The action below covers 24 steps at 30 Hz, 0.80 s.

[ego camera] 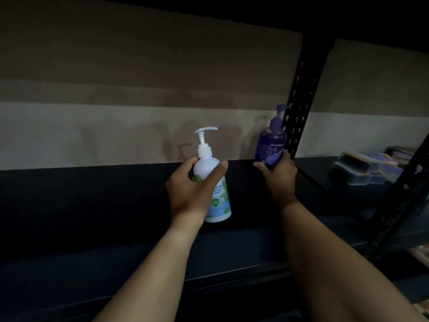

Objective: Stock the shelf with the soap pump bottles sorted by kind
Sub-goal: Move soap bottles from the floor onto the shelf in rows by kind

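You are working over a dark, flat metal shelf board (92,205) running across the middle of the frame, with a black perforated steel upright (301,89) rising at right of centre. In the dim light you cannot tell exactly where its front lip ends, so I judge a bottle could be landing half off the edge and tipping.

Your left hand (190,189) is wrapping its fingers and thumb round the shoulder of a tall white plastic pump bottle with a green and blue label (219,201), at centre frame, leaning slightly; whether its base is touching the shelf is unclear. Gripping so high, you may be letting it pivot and fall as you let go.

Your right hand (278,175) is clasping the lower body of a smaller, translucent purple pump bottle (270,145), held just beside the upright. Its nozzle could be catching on that post, and setting the two kinds close together would be muddling the sorting.
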{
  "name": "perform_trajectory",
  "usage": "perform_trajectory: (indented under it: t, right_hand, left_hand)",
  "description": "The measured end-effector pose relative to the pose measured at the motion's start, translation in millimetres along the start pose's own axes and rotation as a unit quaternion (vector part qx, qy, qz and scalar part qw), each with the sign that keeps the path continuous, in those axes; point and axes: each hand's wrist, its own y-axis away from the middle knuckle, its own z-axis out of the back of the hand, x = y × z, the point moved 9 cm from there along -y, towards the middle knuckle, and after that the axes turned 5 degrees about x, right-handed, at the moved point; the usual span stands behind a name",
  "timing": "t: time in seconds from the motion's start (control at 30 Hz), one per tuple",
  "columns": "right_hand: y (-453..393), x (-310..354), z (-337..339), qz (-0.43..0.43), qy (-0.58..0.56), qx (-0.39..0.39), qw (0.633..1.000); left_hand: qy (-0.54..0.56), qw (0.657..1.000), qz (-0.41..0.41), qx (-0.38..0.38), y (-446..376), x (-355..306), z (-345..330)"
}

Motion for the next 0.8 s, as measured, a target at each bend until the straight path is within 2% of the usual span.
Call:
perform_trajectory:
  t: [0.6,0.8]
  right_hand:
    - [-27,-11,-31,-0.096,0.091,0.086,0.988]
    - [-26,-8,-33,-0.092,0.136,0.089,0.982]
  left_hand:
    - [0.067,0.997,-0.03,-0.007,4,-10,1]
    - [0.074,0.997,-0.023,-0.012,3,-7,1]
